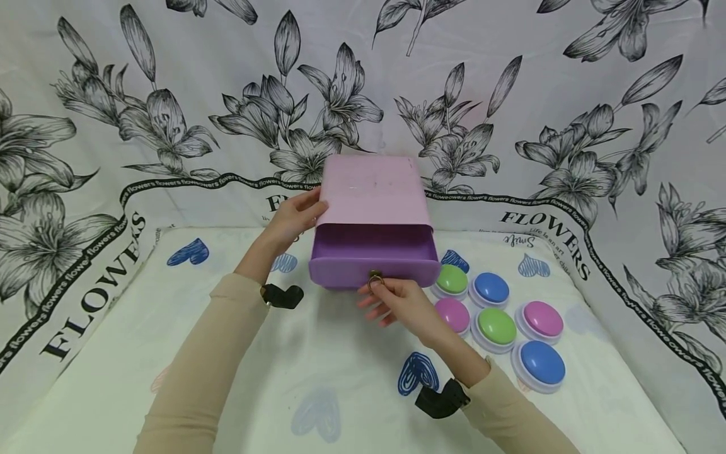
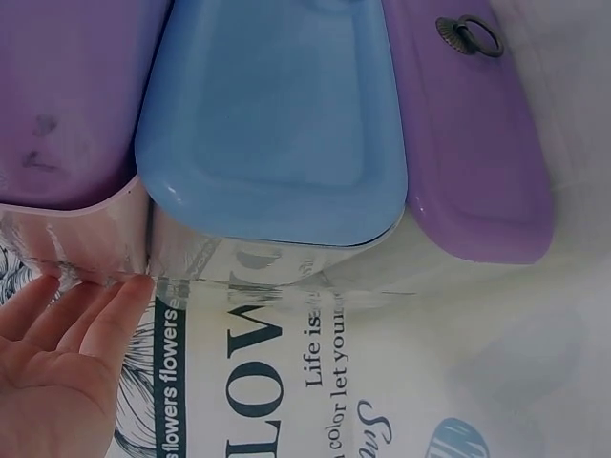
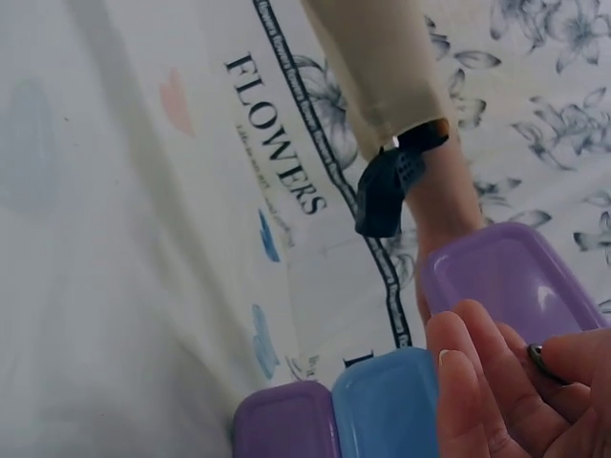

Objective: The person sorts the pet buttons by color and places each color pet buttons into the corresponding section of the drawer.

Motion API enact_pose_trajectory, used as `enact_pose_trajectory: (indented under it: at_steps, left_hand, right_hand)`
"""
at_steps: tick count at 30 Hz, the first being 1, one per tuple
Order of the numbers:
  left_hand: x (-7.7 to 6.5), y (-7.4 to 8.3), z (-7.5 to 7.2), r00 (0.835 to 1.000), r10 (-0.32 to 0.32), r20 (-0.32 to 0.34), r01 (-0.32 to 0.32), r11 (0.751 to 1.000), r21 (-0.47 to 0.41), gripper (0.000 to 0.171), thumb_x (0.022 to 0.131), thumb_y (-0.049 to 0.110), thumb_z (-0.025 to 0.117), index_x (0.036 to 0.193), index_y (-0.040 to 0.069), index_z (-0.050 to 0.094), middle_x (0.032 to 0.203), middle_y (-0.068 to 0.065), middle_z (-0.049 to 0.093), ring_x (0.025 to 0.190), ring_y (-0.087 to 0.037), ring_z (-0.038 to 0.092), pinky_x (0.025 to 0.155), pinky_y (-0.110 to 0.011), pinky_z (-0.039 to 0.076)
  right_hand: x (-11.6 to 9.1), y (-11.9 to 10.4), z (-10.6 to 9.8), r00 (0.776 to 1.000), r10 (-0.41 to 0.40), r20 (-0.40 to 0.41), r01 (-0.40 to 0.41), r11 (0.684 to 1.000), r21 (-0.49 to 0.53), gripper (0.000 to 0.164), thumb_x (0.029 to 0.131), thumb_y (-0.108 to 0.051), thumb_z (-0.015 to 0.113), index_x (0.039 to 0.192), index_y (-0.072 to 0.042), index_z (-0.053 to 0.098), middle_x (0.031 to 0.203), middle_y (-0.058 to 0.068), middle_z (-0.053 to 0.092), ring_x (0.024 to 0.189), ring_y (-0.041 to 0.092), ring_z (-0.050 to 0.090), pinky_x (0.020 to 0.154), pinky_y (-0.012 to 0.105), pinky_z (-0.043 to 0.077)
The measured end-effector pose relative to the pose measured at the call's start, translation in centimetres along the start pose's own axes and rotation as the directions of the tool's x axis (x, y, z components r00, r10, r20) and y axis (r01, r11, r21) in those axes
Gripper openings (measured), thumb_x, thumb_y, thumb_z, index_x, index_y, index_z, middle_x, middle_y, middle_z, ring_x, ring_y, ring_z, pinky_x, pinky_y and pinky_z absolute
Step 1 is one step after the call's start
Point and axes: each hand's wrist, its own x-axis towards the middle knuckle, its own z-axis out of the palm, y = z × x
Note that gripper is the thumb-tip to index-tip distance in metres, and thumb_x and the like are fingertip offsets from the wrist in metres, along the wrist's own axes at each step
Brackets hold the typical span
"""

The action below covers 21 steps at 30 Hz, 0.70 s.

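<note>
A small drawer unit with a pink top (image 1: 371, 189) stands at the back of the table. Its purple top drawer (image 1: 346, 271) is pulled part way out, and the bare inside shows. My right hand (image 1: 405, 306) pinches the brass ring pull (image 1: 374, 277) between thumb and finger, the other fingers spread below it. Against the unit's left side rests my left hand (image 1: 295, 217), its fingertips on the pink wall (image 2: 76, 243). Beneath the top drawer, a blue drawer (image 2: 277, 124) and another purple drawer (image 2: 477, 143) with a ring pull appear shut in the left wrist view.
Several round push lights stand right of the unit, among them a green one (image 1: 496, 326), a blue one (image 1: 542, 362) and a pink one (image 1: 542, 318). A white cloth (image 1: 272, 391) with hearts covers the table. A flower-print cloth (image 1: 482, 38) hangs behind.
</note>
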Motion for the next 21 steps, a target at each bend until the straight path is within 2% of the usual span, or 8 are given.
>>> enact_pose_trajectory:
  at_steps: [4, 12, 21]
  left_hand:
    - [0.0, 0.0, 0.0, 1.000, 0.001, 0.003, -0.001, 1.000, -0.012, 0.062, 0.090, 0.036, 0.059, 0.144, 0.021, 0.032, 0.146, -0.001, 0.037, 0.128, -0.018, 0.041, 0.104, -0.038, 0.040]
    - [0.0, 0.0, 0.2, 1.000, -0.001, -0.005, 0.001, 1.000, -0.017, 0.063, 0.089, 0.036, 0.060, 0.144, 0.021, 0.033, 0.144, -0.002, 0.039, 0.127, -0.018, 0.043, 0.104, -0.037, 0.041]
    - [0.2, -0.1, 0.1, 1.000, 0.001, -0.006, -0.001, 1.000, -0.015, 0.063, 0.089, 0.035, 0.060, 0.144, 0.019, 0.033, 0.144, -0.003, 0.038, 0.128, -0.019, 0.042, 0.103, -0.038, 0.041]
  right_hand:
    - [-0.5, 0.2, 0.2, 1.000, -0.010, 0.009, 0.010, 1.000, 0.002, 0.039, 0.098, -0.032, 0.044, 0.114, -0.001, 0.061, 0.100, 0.012, 0.069, 0.083, 0.032, 0.066, 0.064, 0.031, 0.057]
    - [-1.6, 1.0, 0.4, 0.999, -0.032, 0.019, 0.032, 0.999, -0.006, 0.038, 0.098, -0.034, 0.044, 0.111, -0.003, 0.062, 0.099, 0.011, 0.069, 0.079, 0.020, 0.067, 0.065, 0.032, 0.057]
    - [-2.3, 1.6, 0.8, 0.998, -0.060, 0.019, 0.061, 0.998, -0.022, 0.040, 0.099, -0.035, 0.040, 0.106, -0.002, 0.063, 0.098, 0.012, 0.069, 0.077, 0.020, 0.067, 0.064, 0.033, 0.058]
